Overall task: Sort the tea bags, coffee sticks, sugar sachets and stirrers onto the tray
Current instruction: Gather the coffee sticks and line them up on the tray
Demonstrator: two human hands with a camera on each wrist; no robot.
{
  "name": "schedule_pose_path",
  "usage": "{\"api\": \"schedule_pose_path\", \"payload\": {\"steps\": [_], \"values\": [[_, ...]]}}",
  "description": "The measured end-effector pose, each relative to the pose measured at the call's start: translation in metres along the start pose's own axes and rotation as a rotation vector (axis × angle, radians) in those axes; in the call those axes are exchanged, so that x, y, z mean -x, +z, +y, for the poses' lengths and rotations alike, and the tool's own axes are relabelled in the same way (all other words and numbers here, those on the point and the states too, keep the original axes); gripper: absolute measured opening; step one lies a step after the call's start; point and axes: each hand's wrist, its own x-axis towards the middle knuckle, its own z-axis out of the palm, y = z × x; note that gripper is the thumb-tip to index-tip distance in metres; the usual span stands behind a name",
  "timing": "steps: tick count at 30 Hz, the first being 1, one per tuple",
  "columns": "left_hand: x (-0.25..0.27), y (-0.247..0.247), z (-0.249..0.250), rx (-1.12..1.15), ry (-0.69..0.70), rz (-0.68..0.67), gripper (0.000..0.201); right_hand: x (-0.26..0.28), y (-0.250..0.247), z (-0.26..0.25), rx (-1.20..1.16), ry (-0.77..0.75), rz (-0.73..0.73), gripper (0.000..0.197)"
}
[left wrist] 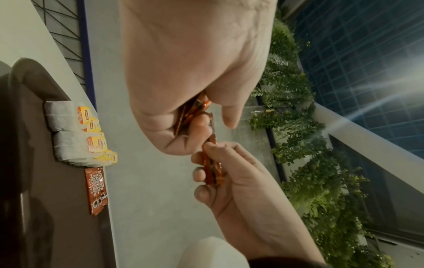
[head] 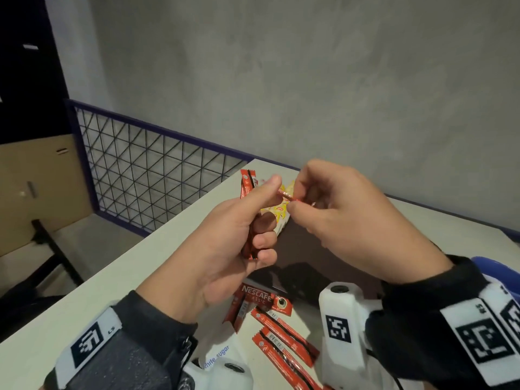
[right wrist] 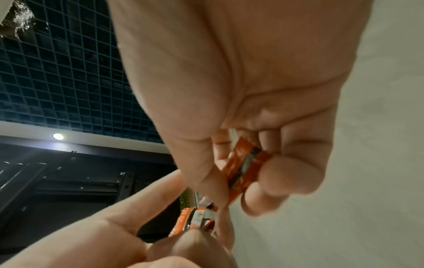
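Note:
My left hand [head: 264, 212] grips a bundle of red coffee sticks [head: 247, 220] upright above the dark tray [head: 323, 263]. Close beside it, my right hand [head: 295, 199] pinches the end of a coffee stick [head: 285, 195] that reaches across to my left thumb. The right wrist view shows red sticks [right wrist: 245, 168] curled inside my right hand [right wrist: 243, 181]. In the left wrist view, tea bags [left wrist: 66, 130] with yellow tags and a stack of coffee sticks [left wrist: 96, 188] lie on the tray [left wrist: 34, 172]. No stirrers show.
Loose coffee sticks [head: 281, 336] and a white sugar sachet [head: 216, 358] lie on the pale table [head: 126, 277] near me. A wire-mesh railing [head: 146, 175] borders the table's far left edge, with a grey wall behind.

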Motion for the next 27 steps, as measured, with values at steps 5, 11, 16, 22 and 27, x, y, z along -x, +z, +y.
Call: {"api": "schedule_pose_path", "payload": {"steps": [5, 11, 16, 22, 27], "values": [[-0.005, -0.007, -0.002, 0.023, 0.055, 0.044, 0.041, -0.001, -0.005, -0.002, -0.066, -0.024, -0.052, 0.013], [-0.004, -0.01, 0.001, 0.054, 0.074, 0.035, 0.039, -0.009, -0.017, 0.017, -0.226, 0.109, -0.002, 0.006], [-0.003, -0.006, 0.002, 0.048, 0.012, 0.046, 0.016, -0.006, -0.028, 0.021, -0.353, 0.168, 0.019, 0.007], [-0.002, -0.012, 0.006, 0.129, -0.033, 0.11, 0.019, -0.041, -0.028, 0.046, -0.3, 0.401, 0.107, 0.003], [-0.004, -0.013, 0.01, 0.171, -0.071, 0.088, 0.016, -0.076, -0.023, 0.111, -0.07, 0.654, -0.094, 0.006]]}}
